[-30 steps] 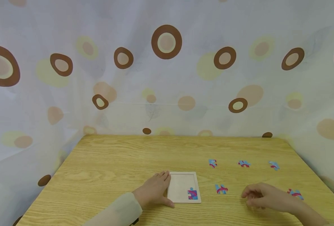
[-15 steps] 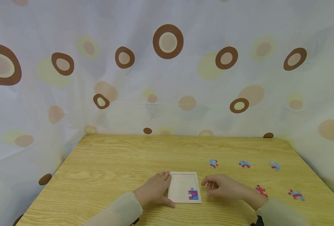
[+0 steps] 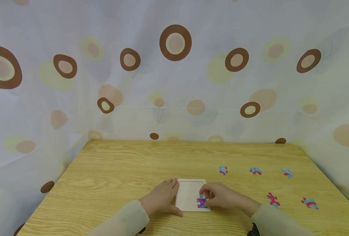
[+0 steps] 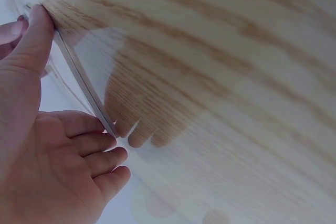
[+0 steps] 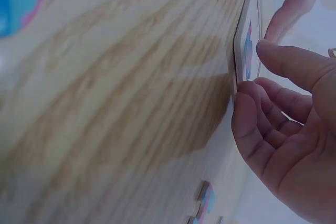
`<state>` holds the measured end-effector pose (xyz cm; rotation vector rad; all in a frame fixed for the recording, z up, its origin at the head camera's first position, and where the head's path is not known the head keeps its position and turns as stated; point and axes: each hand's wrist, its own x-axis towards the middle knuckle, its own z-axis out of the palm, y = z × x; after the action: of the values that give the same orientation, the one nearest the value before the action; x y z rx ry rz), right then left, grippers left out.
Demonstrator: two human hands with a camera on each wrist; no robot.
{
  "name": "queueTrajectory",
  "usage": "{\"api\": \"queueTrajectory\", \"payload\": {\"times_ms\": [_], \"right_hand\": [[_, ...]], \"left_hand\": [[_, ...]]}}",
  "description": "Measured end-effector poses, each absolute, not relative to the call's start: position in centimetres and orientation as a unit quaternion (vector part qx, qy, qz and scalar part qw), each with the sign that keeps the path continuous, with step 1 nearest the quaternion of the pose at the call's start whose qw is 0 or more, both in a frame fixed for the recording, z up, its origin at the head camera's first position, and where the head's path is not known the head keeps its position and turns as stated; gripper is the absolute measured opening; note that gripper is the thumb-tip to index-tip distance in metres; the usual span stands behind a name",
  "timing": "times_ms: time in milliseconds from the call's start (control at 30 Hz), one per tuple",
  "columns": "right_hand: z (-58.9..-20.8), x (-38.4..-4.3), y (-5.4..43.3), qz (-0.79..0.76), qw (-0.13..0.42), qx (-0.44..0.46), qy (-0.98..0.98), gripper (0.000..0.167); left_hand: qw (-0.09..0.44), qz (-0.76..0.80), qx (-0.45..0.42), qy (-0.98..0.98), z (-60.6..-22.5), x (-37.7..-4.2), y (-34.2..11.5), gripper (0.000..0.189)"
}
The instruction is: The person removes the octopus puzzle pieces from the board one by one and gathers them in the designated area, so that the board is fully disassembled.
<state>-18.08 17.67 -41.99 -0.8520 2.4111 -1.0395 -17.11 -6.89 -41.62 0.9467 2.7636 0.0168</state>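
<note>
A shallow, pale square puzzle tray (image 3: 190, 209) lies on the table, with a purple-and-blue jigsaw puzzle piece (image 3: 201, 202) in its front right corner. My left hand (image 3: 161, 197) rests along the tray's left edge, its thumb at the front corner and its straight fingers on the side. Above the right edge is my right hand (image 3: 222, 196), fingers curled, thumb and index finger around that jigsaw piece. In the right wrist view the piece lies flat beside the thumb (image 5: 286, 64); the fingers partly hide the contact.
Loose jigsaw pieces lie to the right: a blue-pink one (image 3: 223, 170), a second (image 3: 256, 171) and a third (image 3: 287, 173) in the back row, then a red one (image 3: 272, 200) and a blue-pink one (image 3: 310, 203) nearer. A spotted curtain (image 3: 174, 82) surrounds the wooden table (image 3: 118, 170).
My right hand has moved left from among the loose pieces to the tray's corner piece, uncovering the red piece. The loose piece just right of the tray is now hidden. My left hand stays put.
</note>
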Motion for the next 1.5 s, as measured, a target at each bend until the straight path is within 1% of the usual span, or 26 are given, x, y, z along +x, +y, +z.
{"api": "queueTrajectory", "payload": {"times_ms": [233,633,833,1133,1333,1500], "right_hand": [[-41.8,-18.0,17.2,-0.351,0.174,-0.314,0.865,0.017],[-41.8,-18.0,17.1,-0.334,0.164,-0.317,0.872,0.018],[-41.9,-18.3,17.3,-0.362,0.164,-0.310,0.864,0.015],[-41.9,-18.5,17.6,-0.370,0.142,-0.319,0.861,0.012],[-42.0,-18.3,17.8,-0.385,0.146,-0.314,0.855,0.009],[-41.6,-18.1,18.8,-0.445,0.171,-0.299,0.826,0.003]], "left_hand": [[0.112,0.008,0.324,0.940,-41.5,-17.1,-7.0,0.101],[0.114,0.005,0.323,0.940,-41.6,-17.1,-6.9,0.101],[0.109,-0.003,0.328,0.938,-41.6,-17.2,-6.9,0.101],[0.111,-0.012,0.330,0.937,-41.3,-17.1,-6.9,0.100],[0.111,-0.012,0.330,0.937,-41.5,-17.1,-7.0,0.100],[0.108,-0.016,0.332,0.937,-41.5,-17.1,-6.9,0.099]]}}
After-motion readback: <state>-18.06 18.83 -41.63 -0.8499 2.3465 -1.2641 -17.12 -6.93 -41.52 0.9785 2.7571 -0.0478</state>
